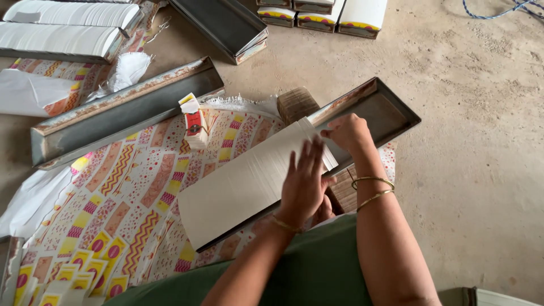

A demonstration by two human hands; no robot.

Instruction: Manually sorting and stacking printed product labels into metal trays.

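Bare sandy floor (pixel 470 113) carries everything; a patterned printed sheet (pixel 130 187) lies spread on it; long metal trays (pixel 122 110) rest there; small boxes (pixel 320 14) line the far edge; a blue cord (pixel 487 11) curls in the corner.

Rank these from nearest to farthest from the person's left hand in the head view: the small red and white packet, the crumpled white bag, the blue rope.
Measured from the left hand:
1. Small red and white packet, standing on the patterned sheet, up and to the left.
2. Crumpled white bag, farther up-left, beyond the long metal tray.
3. Blue rope, at the top right corner on the floor.
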